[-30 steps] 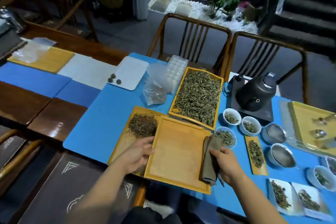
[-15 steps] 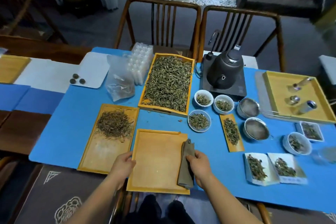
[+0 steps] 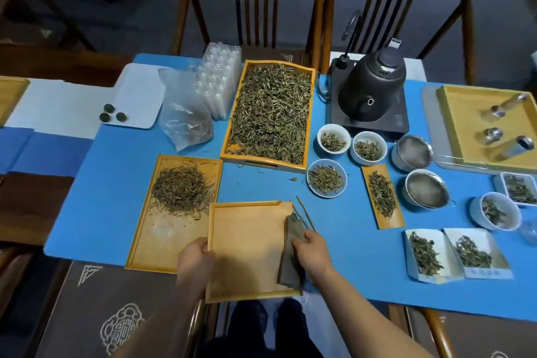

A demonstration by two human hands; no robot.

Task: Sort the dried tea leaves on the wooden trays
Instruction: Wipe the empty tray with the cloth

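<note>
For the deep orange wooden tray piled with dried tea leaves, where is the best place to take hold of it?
Probably by the slot handle cut into the near short wall of the deep orange wooden tray, coming from the person's side, with a second hand on the far wall. It is full to the rim, so keep it level.

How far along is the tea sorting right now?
Done so far: one pile of sorted leaves lies on the left tray. In hand: the left hand grips the empty tray by its edge, while the right hand holds a brown cloth on it. Left: the big tray beyond is full of unsorted leaves, so most of the job remains.
</note>
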